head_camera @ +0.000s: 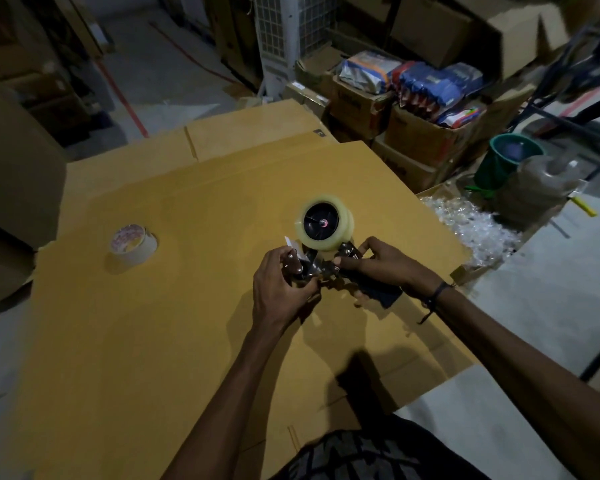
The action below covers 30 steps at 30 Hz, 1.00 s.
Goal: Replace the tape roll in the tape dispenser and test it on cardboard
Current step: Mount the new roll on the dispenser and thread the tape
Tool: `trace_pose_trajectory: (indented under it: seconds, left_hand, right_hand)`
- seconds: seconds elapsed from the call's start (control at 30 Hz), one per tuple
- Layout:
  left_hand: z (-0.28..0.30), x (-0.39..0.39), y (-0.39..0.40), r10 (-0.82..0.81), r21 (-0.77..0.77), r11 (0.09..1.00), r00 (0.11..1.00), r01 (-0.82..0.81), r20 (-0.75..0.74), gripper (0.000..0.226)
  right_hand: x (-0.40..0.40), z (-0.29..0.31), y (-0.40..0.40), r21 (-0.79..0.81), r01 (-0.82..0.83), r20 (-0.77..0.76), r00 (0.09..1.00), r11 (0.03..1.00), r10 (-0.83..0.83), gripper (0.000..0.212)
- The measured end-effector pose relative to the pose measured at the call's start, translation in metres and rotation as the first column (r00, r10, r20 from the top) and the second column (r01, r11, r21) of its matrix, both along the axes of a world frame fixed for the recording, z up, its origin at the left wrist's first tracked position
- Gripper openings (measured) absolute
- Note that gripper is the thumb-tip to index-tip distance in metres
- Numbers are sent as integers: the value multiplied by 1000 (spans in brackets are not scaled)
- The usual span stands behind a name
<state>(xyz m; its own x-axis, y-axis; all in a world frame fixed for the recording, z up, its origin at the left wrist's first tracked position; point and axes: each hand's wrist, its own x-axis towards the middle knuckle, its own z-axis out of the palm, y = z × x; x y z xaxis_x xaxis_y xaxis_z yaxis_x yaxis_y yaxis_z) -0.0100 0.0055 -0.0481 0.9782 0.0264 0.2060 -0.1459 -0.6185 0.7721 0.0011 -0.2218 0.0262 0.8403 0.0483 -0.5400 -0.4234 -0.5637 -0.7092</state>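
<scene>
So, the dark metal hand-held tape dispenser (329,268) is held up over the big flat sheet of brown cardboard (194,265), w/ a thick pale-yellow translucent tape roll (326,224) seated on its black hub at the top. Left hand (279,289) is wrapped round the dispenser's front end; right hand (383,263) is clenched on its dark handle, thumb on the frame. Left of the dispenser, well apart, a nearly used-up white roll w/ printed core (134,244) lies flat on the cardboard.
</scene>
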Motion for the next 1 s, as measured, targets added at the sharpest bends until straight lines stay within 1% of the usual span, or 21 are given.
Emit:
trace_pose_trajectory:
  seconds: [0.1,0.3,0.43,0.5,0.57,0.6,0.73,0.83,0.93,1.0]
  left_hand:
    - [-2,1,-2,9,-5,1000,1000,-8,16,66]
    - [-4,2,-3,-23,-3,1000,1000,23,15,68]
    - [-1,12,1,-92,15,996,996,92,4,71]
    - [2,18,6,-169,43,985,986,169,-15,73]
    - [5,20,9,-225,46,973,973,227,-47,74]
    - [6,21,10,-225,33,973,973,227,-59,71]
    - [-3,26,13,-126,16,992,991,126,-44,55]
    - [-12,26,12,-86,35,995,993,89,-79,45]
    - [-26,23,9,-60,72,995,990,69,-125,45]
    - [-36,22,6,-53,112,992,992,66,-114,45]
  right_hand:
    - [-4,-7,3,80,42,41,998,996,-45,57]
    - [-14,-12,3,160,44,86,995,986,-58,57]
    - [-15,-11,1,273,73,31,996,959,-84,57]
    - [-12,-7,-5,281,85,7,996,956,-91,58]
    - [-7,-5,-11,258,72,30,996,963,-82,59]
    - [-5,-4,-15,233,56,59,996,971,-71,59]
    - [1,-12,-23,91,29,212,976,995,-48,56]
    - [5,-15,-21,12,38,289,957,999,-40,59]
    - [9,-15,-19,-50,28,366,930,998,-8,60]
    - [10,-15,-20,-122,18,438,898,992,38,61]
